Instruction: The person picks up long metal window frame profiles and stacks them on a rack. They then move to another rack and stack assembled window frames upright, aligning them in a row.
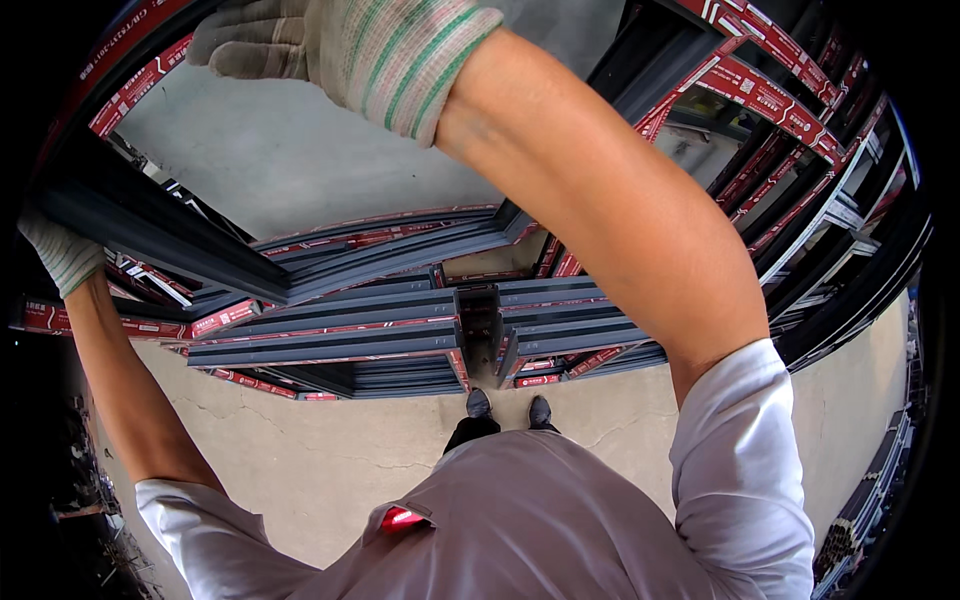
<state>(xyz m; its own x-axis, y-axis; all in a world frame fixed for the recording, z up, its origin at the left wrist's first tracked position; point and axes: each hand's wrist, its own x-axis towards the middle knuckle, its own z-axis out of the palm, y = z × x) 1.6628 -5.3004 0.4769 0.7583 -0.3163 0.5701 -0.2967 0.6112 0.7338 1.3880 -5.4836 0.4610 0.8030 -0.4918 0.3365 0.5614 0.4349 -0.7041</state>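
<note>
A large dark grey window frame (180,235) with red protective tape along its edges stands tilted at my left and front. My left hand (62,248), in a pale knitted glove with a striped cuff, is at the frame's lower left corner. Its fingers close round the dark bar and are partly hidden by it. My right arm reaches up across the view. My right hand (265,42), in a similar glove with green stripes, has its fingers stretched out to the left. The fingertips come close to the frame's upper taped side; whether they touch it I cannot tell.
Several stacked grey frames (330,345) lie in front of my feet, with a second stack (560,315) to the right across a narrow gap. More red-taped frames (770,100) lean at the far right. Concrete floor (290,440) lies around my shoes (479,404). Long profiles (865,500) lie at the right edge.
</note>
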